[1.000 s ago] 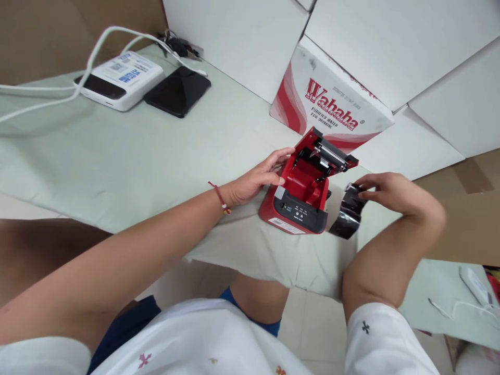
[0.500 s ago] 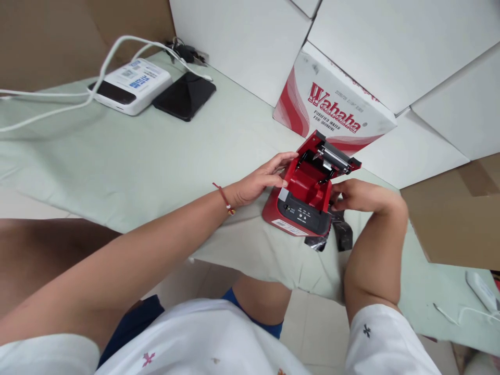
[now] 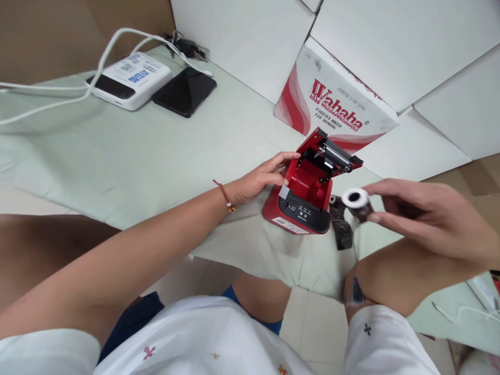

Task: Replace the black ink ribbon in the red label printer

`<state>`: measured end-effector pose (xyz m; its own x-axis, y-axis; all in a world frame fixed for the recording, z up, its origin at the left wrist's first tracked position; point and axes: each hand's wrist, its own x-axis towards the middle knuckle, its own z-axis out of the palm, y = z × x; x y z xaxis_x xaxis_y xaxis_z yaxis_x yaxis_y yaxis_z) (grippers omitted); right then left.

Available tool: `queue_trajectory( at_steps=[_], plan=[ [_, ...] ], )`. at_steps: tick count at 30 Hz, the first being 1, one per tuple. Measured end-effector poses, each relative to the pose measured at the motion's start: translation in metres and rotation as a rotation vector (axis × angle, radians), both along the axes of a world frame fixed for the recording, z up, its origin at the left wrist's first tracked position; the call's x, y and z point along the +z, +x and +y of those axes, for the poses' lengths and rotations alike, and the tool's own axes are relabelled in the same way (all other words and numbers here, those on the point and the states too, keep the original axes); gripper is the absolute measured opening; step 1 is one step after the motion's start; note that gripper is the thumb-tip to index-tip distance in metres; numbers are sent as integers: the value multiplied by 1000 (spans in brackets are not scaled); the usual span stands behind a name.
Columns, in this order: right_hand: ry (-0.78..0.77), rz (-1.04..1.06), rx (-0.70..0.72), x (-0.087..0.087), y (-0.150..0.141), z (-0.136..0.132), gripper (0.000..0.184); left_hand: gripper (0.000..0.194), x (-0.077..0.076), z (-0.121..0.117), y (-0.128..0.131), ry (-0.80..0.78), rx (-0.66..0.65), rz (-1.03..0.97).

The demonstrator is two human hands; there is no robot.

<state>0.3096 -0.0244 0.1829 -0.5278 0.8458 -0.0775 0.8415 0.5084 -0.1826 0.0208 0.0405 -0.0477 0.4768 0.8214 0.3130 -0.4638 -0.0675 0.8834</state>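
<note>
The red printer [image 3: 295,208] sits on the counter [image 3: 219,140], its control panel toward the operator. Its lid [image 3: 332,153] stands raised at the rear, leaving the red cavity exposed from above. The left hand [image 3: 258,182] rests against the printer's 9 o'clock side with thumb and fingers spread, the thumb at the rim and the fingertips near the lid's hinge end; this placement probably steadies the housing. At the printer's 3 o'clock, the right hand [image 3: 422,208] pinches a small roll [image 3: 357,206] between thumb and fingers, apart from the housing. Gripping it by the side leaves its white end face and central hole uncovered, apparently for easy orientation. A thin dark strip [image 3: 356,291] hangs below the roll. A second dark strip [image 3: 342,229] lies just beside the printer at 4 o'clock. The carton [image 3: 336,104] stands behind at 1 o'clock; the phone [image 3: 185,91] and white device [image 3: 135,78] lie well apart at 10 o'clock, presumably to keep both hands unobstructed.
</note>
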Motion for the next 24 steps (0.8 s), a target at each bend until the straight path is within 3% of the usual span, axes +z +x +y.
queue_trajectory(
  at_steps=[4, 7, 10, 17, 24],
  plan=[
    [15, -63, -60, -33, -59, 16, 29, 74, 0, 0, 0, -6, 7, -1],
    [0, -212, -38, -55, -86, 22, 26, 75, 0, 0, 0, 6, 22, 2],
    [-9, -329, -41, -64, -91, 24, 29, 75, 1, 0, 0, 12, 15, 5],
    [-84, -465, -28, -66, -93, 33, 27, 73, 2, 0, 1, 1, -2, -2],
    [-165, -379, 112, -72, -87, 41, 36, 73, 1, 0, 0, 27, -12, -3]
  ],
)
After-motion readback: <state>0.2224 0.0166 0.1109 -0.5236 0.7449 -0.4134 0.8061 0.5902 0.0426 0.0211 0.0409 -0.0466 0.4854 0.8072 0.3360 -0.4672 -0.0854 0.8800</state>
